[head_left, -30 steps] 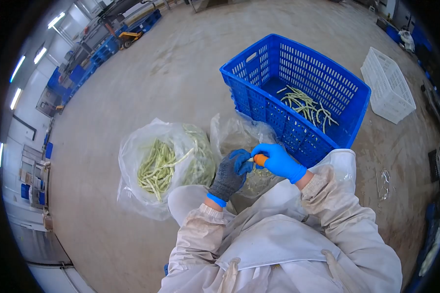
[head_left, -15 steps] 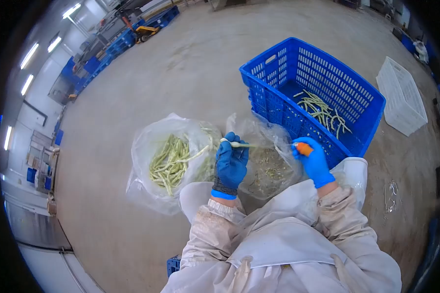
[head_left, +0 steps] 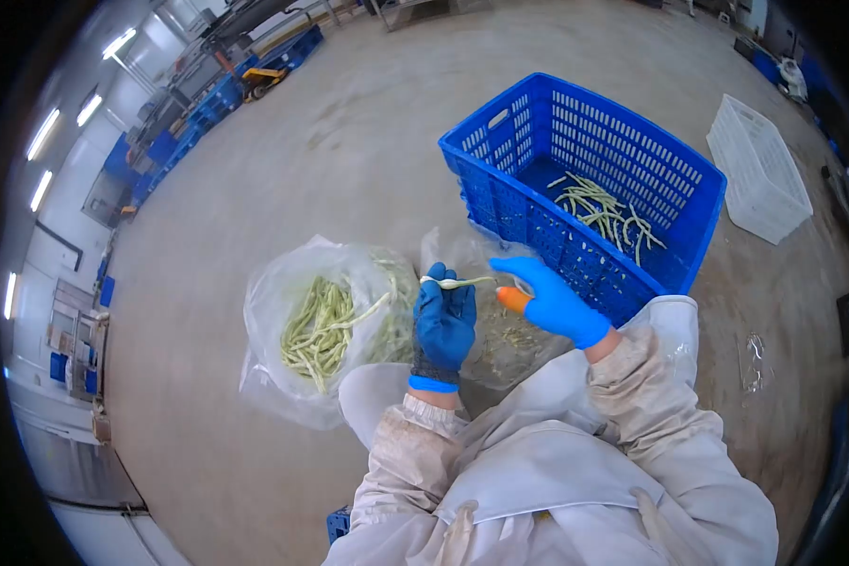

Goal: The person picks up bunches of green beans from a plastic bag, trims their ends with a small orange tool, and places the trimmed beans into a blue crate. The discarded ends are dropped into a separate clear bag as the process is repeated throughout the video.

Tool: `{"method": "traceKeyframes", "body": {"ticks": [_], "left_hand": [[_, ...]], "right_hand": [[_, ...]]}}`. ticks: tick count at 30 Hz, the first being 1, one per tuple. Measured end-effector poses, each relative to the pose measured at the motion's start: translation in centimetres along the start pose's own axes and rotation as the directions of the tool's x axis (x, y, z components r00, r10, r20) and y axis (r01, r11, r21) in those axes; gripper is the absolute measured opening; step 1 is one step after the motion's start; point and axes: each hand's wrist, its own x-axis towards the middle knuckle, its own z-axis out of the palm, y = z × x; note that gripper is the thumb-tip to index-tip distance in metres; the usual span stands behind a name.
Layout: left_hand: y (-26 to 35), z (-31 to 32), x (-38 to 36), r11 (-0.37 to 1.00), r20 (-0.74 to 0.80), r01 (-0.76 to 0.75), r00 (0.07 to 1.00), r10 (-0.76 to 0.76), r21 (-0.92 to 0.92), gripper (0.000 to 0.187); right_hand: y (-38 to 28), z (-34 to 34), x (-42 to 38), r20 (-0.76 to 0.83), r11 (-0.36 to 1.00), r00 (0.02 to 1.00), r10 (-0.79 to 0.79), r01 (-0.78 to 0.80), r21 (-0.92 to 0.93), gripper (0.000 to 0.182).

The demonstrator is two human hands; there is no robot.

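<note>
My left hand (head_left: 444, 321), in a blue glove, pinches a pale green bean pod (head_left: 457, 281) held level above a clear bag of trimmings (head_left: 500, 330). In my right hand (head_left: 549, 300), also gloved in blue, sits an orange-handled tool (head_left: 513, 299), its tip close to the bean's right end. A clear bag of green beans (head_left: 321, 325) lies open on the floor to the left. Beyond my hands stands a blue plastic crate (head_left: 500, 203) with a small heap of beans (head_left: 604, 212) inside.
A white plastic crate (head_left: 759, 165) lies on the concrete floor to the right of the blue one. Blue pallets and a pallet truck (head_left: 255, 80) stand far off at the upper left. A scrap of clear plastic (head_left: 753, 363) lies on the floor at right.
My hands were together on the bean, then parted as the right hand pulled away to the right. Now the right hand has come back toward the bean's end.
</note>
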Motion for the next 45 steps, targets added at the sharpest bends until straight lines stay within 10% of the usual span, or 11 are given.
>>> {"method": "traceKeyframes", "body": {"ticks": [7,9,12,18,24,26,28,31,36,38,45], "left_hand": [[0.3,0.0,-0.2,0.777,-0.091,-0.089,0.979,0.185,0.623,0.03],[0.7,2.2,-0.6,-0.647,0.725,-0.402,0.587,0.361,0.648,0.029],[-0.1,1.7,-0.9,-0.612,0.597,-0.522,0.796,-0.101,0.594,0.027],[-2.0,-0.4,-0.7,-0.017,0.435,-0.437,0.889,0.146,0.899,0.016],[4.4,-1.0,2.2,0.752,0.059,-0.335,0.928,0.369,0.568,0.025],[5.0,2.7,2.9,0.769,0.002,-0.368,0.902,0.431,0.523,0.022],[4.4,5.6,5.1,-0.091,0.54,-0.558,0.728,0.423,0.825,0.019],[1.5,11.0,11.8,-0.464,0.89,-0.78,0.454,0.042,0.42,0.027],[5.1,15.4,14.0,-0.539,0.927,-0.793,0.37,-0.057,0.283,0.026],[9.5,16.1,10.1,0.092,0.581,-0.597,0.799,0.155,0.797,0.031],[30.2,-4.6,-0.8,0.012,0.103,-0.109,0.961,0.256,0.994,0.036]], "right_hand": [[0.7,1.1,0.4,0.073,0.947,0.994,-0.081,0.099,-0.305,0.012],[1.2,0.6,0.2,0.227,0.883,0.968,-0.107,0.197,-0.425,0.01],[-0.2,0.9,-0.2,0.331,0.884,0.943,-0.022,0.173,-0.434,0.011],[1.9,2.2,-3.2,0.127,0.811,0.871,0.474,-0.489,0.321,0.018],[8.0,-0.1,-8.0,-0.188,0.781,0.767,0.613,-0.552,0.292,0.017],[10.3,0.0,-9.5,-0.185,0.77,0.752,0.633,-0.585,0.255,0.017],[11.7,0.7,-10.3,-0.168,0.756,0.739,0.653,-0.62,0.211,0.018],[12.3,2.3,-11.2,-0.053,0.773,0.775,0.629,-0.617,0.147,0.021],[12.2,1.5,-11.9,0.284,0.865,0.819,0.499,-0.491,-0.106,0.077],[12.7,1.1,-12.0,0.316,0.855,0.795,0.518,-0.496,-0.152,0.073],[11.9,1.7,-11.5,0.382,0.733,0.685,0.62,-0.68,0.03,0.048]]}}
